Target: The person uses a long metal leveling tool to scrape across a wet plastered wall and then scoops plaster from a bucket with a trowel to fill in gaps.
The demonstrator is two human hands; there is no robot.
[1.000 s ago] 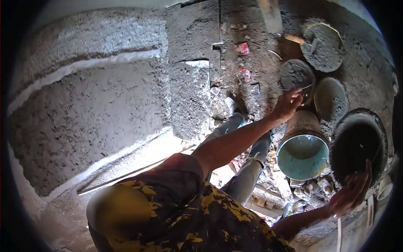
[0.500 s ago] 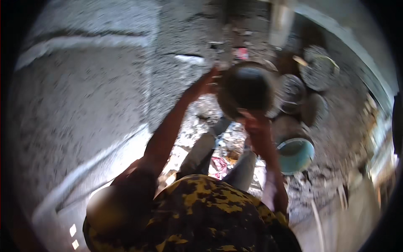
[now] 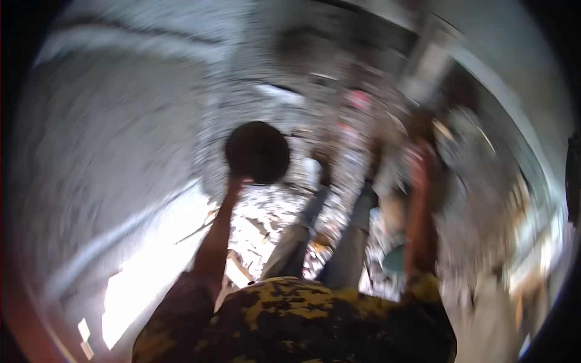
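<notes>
Head view is badly smeared by motion, so fine detail is lost; the left hand point(image 3: 237, 181) is raised at the end of a bare forearm and meets the lower rim of a dark round pan point(image 3: 257, 151), which shows as a near-black disc held up against the rough grey wall point(image 3: 121, 151); the fingers are hidden behind or under that rim, so the hold looks closed on the pan, though how tightly I cannot tell; the right hand point(image 3: 417, 160) is lifted too, well apart from the pan and off to its right, but it is a reddish blur and whether it is open, closed or gripping anything cannot be told; between the two forearms the person's legs in grey trousers point(image 3: 330, 236) run down to ground littered with pale rubble point(image 3: 266, 218); a teal bucket point(image 3: 394, 260) shows just beside the right forearm, partly hidden by it; a yellow-and-black patterned shirt point(image 3: 302, 320) fills the lower edge; a bright patch of sunlight point(image 3: 151, 272) lies on the ground at lower left, below the wall; the right side dissolves into blurred grey shapes that cannot be made out.
</notes>
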